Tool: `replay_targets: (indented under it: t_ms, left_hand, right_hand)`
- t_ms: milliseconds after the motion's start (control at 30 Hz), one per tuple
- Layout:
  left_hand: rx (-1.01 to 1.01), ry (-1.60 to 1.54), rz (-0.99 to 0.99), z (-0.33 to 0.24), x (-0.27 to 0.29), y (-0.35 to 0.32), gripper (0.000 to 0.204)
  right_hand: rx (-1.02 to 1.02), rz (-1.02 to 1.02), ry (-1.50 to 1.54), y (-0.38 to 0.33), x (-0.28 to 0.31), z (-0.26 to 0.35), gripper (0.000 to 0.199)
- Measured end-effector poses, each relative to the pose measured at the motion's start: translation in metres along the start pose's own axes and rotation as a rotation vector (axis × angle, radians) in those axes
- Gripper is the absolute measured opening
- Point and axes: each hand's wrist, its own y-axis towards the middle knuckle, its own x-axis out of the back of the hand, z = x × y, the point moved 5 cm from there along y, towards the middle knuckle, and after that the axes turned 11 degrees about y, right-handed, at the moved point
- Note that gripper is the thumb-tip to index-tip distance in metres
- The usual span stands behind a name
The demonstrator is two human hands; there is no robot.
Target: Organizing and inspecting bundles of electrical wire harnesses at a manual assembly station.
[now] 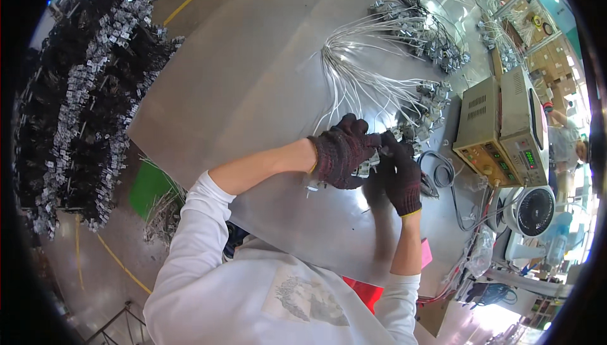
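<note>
Dark knitted work gloves cover both my hands, which meet over the metal table (278,86). My left hand (344,154) is curled around small silvery metal parts (367,165), some showing below its fingers. My right hand (402,173) is closed, fingertips against those of the left; what they pinch is hidden. Just beyond lies a heap of similar metal parts (432,108) on white wires (344,70), which fan out from a gathered point. One more metal part (313,186) shows beneath my left wrist.
Black-wired metal parts (436,45) lie farther back. At right stand two beige instruments (490,121) with lit displays, a coiled grey cable (442,171) and a fan (534,211). Left of the table are a rack of black-wired parts (95,92) and a green bin (147,187).
</note>
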Motion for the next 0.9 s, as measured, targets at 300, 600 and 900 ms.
replay_targets:
  t_ms: [300, 600, 900]
  left_hand:
    - [0.345, -0.231, -0.067, 0.011, -0.004, 0.009, 0.062]
    - [0.065, -0.086, -0.006, -0.001, -0.013, 0.005, 0.073]
    - [0.059, -0.255, -0.186, 0.0, -0.002, 0.005, 0.05]
  right_hand:
    - [-0.122, 0.036, 0.315, -0.024, -0.005, 0.002, 0.063]
    - [-0.358, -0.002, 0.152, 0.018, 0.006, 0.001, 0.058]
    - [-0.311, -0.089, -0.204, 0.032, 0.001, -0.002, 0.063]
